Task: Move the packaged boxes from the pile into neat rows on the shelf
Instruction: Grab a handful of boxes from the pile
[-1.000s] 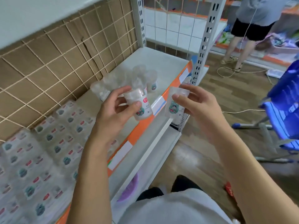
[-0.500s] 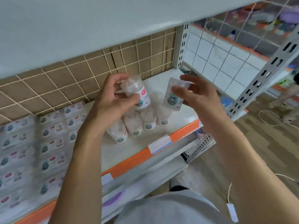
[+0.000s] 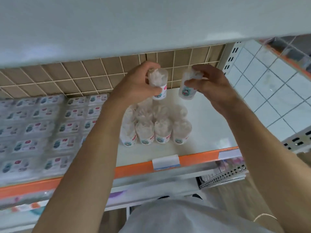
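Under the upper shelf board [image 3: 117, 27], I'm looking down at the white shelf [image 3: 207, 125] with its orange front edge, backed by a brown wire grid. Flat printed packs [image 3: 47, 125] fill its left side in tight rows. Right of them stands a small cluster of clear tubs [image 3: 156, 130], a front row of four with more behind, blurred enough that I cannot count the back ones.

My left hand [image 3: 136, 84] has its fingers curled round one tub [image 3: 159, 84], held upright above the back of the cluster. My right hand [image 3: 213, 84] grips a second tub [image 3: 186, 89] from the side, tilted slightly, just beside the first and over bare shelf.

Risks as I judge them: the standing tubs look light and top-heavy, so a forearm or a lowered tub brushing them could topple the row. Both hands work close under the board above, so a knock there could jolt a grip. Setting the tilted tub down without squaring it could leave the row crooked
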Demonstrator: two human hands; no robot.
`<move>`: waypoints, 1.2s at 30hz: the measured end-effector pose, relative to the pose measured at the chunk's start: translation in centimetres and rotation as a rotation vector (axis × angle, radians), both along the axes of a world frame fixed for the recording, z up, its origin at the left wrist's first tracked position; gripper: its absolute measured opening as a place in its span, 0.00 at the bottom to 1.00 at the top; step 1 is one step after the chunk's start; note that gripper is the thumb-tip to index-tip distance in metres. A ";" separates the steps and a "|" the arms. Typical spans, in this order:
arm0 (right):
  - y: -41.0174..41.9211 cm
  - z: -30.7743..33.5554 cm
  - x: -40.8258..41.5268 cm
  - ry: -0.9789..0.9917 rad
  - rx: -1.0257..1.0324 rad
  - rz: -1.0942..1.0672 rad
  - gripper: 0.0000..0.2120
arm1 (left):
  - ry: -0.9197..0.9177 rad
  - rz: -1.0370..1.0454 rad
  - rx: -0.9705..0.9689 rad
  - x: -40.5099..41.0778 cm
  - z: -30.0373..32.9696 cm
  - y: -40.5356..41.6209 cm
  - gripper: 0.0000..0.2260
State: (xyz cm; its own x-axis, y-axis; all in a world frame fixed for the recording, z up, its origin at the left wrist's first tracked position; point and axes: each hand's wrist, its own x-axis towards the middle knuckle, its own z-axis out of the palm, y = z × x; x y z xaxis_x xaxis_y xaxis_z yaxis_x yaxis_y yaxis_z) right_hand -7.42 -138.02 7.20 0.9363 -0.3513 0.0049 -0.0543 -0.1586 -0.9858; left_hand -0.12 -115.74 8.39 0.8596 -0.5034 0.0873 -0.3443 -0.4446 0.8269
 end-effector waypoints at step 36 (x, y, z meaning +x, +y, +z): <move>-0.8 -5.7 4.7 0.282 0.034 0.226 0.24 | 0.044 -0.114 0.506 5.2 -3.9 -1.7 0.26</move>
